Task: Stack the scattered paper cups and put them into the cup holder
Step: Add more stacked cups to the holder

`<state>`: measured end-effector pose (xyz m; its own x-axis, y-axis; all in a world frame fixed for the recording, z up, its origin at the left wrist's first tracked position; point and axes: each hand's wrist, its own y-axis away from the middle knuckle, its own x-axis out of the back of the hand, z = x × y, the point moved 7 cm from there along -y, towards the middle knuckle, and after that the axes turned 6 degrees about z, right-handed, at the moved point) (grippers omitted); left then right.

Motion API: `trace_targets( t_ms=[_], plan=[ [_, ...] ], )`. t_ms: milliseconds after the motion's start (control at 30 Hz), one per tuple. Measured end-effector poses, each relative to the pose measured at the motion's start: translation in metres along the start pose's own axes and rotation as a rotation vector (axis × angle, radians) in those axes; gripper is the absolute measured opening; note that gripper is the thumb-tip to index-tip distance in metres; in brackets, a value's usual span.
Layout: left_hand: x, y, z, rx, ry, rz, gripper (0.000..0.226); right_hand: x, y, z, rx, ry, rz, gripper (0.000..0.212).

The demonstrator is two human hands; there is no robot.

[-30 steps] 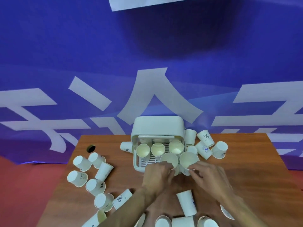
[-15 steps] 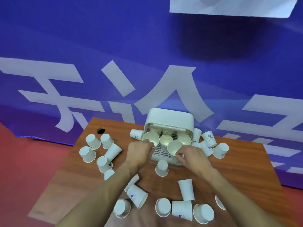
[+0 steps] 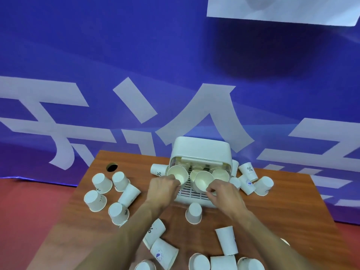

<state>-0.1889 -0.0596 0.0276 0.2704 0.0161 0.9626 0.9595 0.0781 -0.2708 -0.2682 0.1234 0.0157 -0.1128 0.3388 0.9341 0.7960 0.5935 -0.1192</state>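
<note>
Hands are both working right at the cup holder [image 3: 200, 148] now, which is sitting at the far middle of the table [image 3: 292, 201] with its open front facing the person. Left hand [image 3: 163, 190] is curling its fingers round the rim of the left-hand cup [image 3: 178, 174]. Right hand [image 3: 224, 192] is pinching the near edge of the right-hand cup [image 3: 203, 182] between thumb and fingertips.

Both cups are lying on their sides, mouths toward the person and bases pointing away into the holder (so their length is running front-to-back, along the way in). Left one is lining up with the left side, right one nearer the middle, over the slatted tray [image 3: 191, 193]. Neither hand is looking clearly closer, so I'd guess a straight push forward is what's needed. Loose cups [image 3: 101, 183] are lying all around.
</note>
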Motion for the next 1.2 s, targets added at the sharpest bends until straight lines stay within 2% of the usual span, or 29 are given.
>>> trace_targets(
  t_ms=[200,367,500,700,1200],
  plan=[
    [-0.008,-0.011,-0.004,-0.050,0.021,-0.016,0.030,-0.009,-0.014,0.001,-0.031,0.001,0.041,0.011],
    [-0.014,-0.017,-0.012,-0.098,0.011,-0.028,0.017,-0.024,-0.017,0.003,-0.031,0.002,0.081,0.005],
    [-0.032,-0.015,-0.018,-0.097,0.036,-0.030,0.006,-0.032,-0.015,0.009,-0.017,-0.031,0.175,0.016],
    [-0.037,-0.013,-0.013,-0.124,0.107,0.027,0.014,-0.039,-0.011,0.012,0.046,-0.055,0.270,0.017],
    [-0.061,-0.024,-0.019,-0.123,0.103,-0.038,0.016,-0.051,-0.025,0.020,0.089,-0.011,0.209,0.016]
  ],
)
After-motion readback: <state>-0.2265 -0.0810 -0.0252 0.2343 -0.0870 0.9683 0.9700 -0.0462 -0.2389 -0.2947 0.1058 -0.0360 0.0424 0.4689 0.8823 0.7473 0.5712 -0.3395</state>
